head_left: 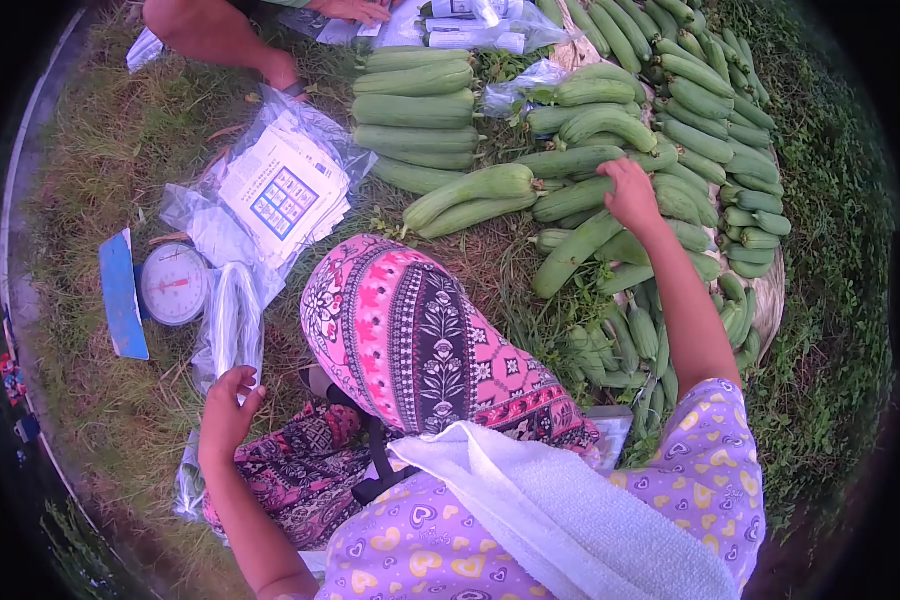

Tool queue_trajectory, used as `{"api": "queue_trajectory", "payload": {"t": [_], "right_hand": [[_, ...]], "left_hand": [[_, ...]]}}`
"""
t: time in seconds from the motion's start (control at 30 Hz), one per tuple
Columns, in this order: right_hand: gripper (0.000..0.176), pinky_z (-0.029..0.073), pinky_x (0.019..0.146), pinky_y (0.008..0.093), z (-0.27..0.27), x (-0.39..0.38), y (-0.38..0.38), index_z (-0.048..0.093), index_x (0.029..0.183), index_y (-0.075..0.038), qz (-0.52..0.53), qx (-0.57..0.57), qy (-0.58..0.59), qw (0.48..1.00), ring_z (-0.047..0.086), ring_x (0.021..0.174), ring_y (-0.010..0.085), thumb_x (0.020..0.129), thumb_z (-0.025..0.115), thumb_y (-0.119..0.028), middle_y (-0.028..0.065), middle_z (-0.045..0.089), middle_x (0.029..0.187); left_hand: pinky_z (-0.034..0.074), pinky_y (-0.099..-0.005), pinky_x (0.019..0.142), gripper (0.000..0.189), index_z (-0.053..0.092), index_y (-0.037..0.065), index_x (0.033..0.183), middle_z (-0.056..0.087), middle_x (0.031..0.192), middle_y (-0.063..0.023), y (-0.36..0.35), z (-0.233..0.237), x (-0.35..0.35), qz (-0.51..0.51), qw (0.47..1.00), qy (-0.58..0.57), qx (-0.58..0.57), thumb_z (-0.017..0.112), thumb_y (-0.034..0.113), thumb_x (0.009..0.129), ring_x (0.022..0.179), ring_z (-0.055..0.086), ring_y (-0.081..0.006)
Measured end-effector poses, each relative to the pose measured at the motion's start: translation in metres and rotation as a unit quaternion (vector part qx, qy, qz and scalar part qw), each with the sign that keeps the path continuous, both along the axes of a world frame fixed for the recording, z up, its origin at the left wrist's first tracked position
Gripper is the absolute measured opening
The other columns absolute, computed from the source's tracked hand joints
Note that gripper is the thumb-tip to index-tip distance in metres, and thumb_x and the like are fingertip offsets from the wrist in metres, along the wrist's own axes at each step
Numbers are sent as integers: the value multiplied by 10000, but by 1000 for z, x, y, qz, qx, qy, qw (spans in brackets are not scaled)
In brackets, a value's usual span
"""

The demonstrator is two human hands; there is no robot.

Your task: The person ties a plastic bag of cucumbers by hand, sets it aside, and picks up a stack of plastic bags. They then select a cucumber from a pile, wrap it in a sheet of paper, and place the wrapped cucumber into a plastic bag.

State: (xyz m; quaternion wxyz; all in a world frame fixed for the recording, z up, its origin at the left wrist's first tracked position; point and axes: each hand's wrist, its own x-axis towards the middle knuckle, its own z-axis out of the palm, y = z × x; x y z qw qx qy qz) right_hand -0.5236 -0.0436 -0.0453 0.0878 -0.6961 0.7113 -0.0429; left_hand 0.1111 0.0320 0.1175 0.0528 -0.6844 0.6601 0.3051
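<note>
My right hand (632,194) reaches into the pile of green luffas, with its bent fingers at the end of one luffa (570,162); I see no closed grip around it. Below that hand lie more luffas (580,252), some crossing each other. A pair of large luffas (470,198) rests on the grass just beyond my knee. My left hand (228,412) is held at the left beside my leg, its fingers loosely curled and apart, holding nothing visible. Just beyond it lies a bundle of clear plastic bags (234,318).
A dial scale (174,284) with a blue plate (123,295) stands at the left. Printed paper sheets (282,190) lie on plastic. Luffas (415,108) sit in a row. Another person's arm (220,40) reaches in near paper-wrapped luffas (476,40). Rows of luffas (700,100) cover a sheet.
</note>
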Motion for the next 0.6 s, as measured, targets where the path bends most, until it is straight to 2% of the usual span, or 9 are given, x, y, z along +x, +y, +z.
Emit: {"api": "queue_trajectory", "payload": {"t": [0.07, 0.1, 0.17, 0.27, 0.4, 0.5, 0.6], "right_hand": [[397, 412, 918, 420, -16, 13, 16, 619, 1110, -157, 115, 159, 47, 980, 506, 1087, 275, 729, 630, -45, 62, 573, 1052], [382, 404, 926, 421, -22, 16, 25, 622, 1106, -163, 130, 167, 74, 975, 505, 1086, 266, 741, 621, -52, 58, 574, 1055], [353, 386, 943, 422, -36, 22, 38, 629, 1100, -174, 162, 180, 126, 962, 502, 1085, 250, 765, 601, -67, 49, 576, 1059], [331, 349, 998, 430, -53, 19, 39, 627, 1107, -186, 153, 155, 153, 964, 489, 1093, 244, 795, 575, -89, 46, 569, 1053], [320, 321, 1045, 461, -52, 18, 42, 618, 1102, -173, 164, 139, 171, 961, 482, 1098, 253, 800, 565, -81, 54, 555, 1044], [316, 303, 1065, 484, -41, 20, 44, 607, 1098, -156, 188, 138, 163, 959, 480, 1099, 261, 796, 562, -77, 63, 543, 1049], [352, 288, 1074, 494, -29, 22, 48, 593, 1075, -127, 184, 131, 129, 966, 483, 1088, 266, 732, 600, -51, 71, 530, 1030]], "left_hand": [[498, -352, 724, 323, 596, -27, 1075, 668, 901, -155, 1, -2, 1, -6, 1000, 3, -10, 690, 84, 785, 785, 643, -243], [497, -353, 723, 321, 597, -26, 1073, 666, 897, -154, 1, -2, 1, -9, 1000, 5, -15, 689, 84, 785, 784, 643, -243], [496, -354, 722, 318, 598, -24, 1071, 665, 891, -154, 1, 0, 1, -13, 1000, 2, -16, 688, 85, 786, 783, 643, -242], [495, -356, 721, 315, 597, -22, 1068, 663, 888, -153, 2, 5, -1, -10, 1000, -4, -11, 686, 85, 786, 782, 643, -242], [496, -355, 717, 317, 595, -22, 1065, 665, 893, -147, 5, 5, -2, -6, 1000, -9, -12, 690, 85, 782, 779, 643, -244], [499, -358, 715, 324, 596, -20, 1066, 665, 897, -146, 8, 4, 1, -3, 1000, 0, -19, 695, 88, 778, 780, 644, -248], [502, -363, 717, 327, 600, -21, 1064, 664, 903, -149, 10, 4, 4, 6, 1000, 1, -17, 700, 91, 774, 785, 647, -254]]}}
